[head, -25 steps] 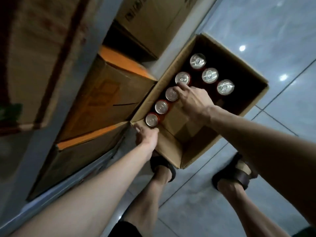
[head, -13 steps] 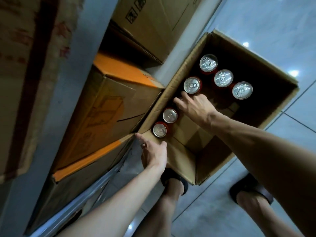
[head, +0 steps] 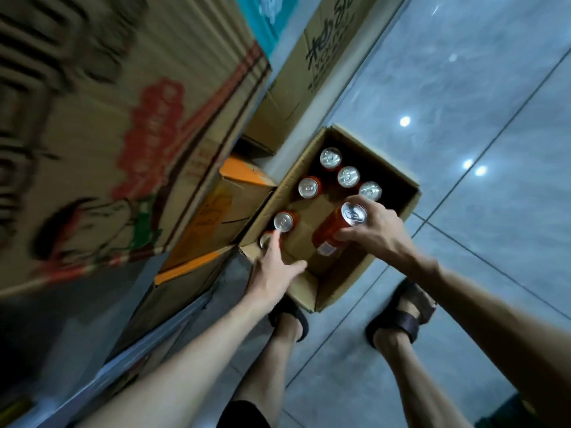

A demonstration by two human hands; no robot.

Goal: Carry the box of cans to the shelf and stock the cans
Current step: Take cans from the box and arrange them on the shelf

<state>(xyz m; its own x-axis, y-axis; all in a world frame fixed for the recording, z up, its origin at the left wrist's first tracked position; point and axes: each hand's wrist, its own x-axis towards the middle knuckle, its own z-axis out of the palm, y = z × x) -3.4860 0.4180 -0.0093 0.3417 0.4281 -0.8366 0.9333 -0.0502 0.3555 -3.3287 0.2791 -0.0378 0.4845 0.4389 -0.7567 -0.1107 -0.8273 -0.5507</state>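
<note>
- Unloading step: right hand (head: pixel 375 233) grips a tilted can (head: pixel 332 233) over the box (head: pixel 398 193), which sits on the floor (head: pixel 463 88) beside the shelf (head: pixel 129 370).
- Left hand (head: pixel 272 267), fingers extended, touches the corner can (head: pixel 264 239).
- Next, probably: close round it and lift both to the shelf.

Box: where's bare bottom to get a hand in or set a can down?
Free: the box bottom's middle strip, between the left-wall cans and the held can in the right hand. Crowded: far corner, three cans clustered; left hand covers the near-left can.
</note>
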